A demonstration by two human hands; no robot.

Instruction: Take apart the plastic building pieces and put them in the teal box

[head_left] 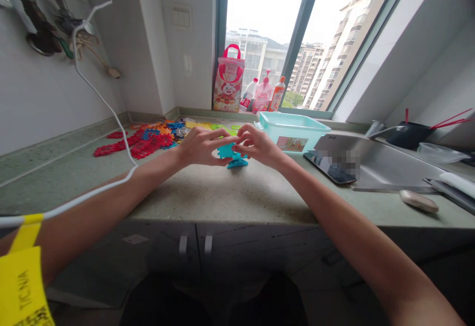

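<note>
Pieces of notched cyan plastic (224, 151) sit pinched between the left hand (202, 146) and right hand (257, 144) over the speckled grey-green stone table (211, 192), probably so one steadies while the other presses; loose multicoloured plastic pieces (158, 141) lie leftward, I judge, for easy reach.

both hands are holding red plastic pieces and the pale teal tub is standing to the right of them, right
Not quite: the head view shows the left hand and right hand holding blue pieces, not red ones. The pale teal tub does stand to their right.
</note>
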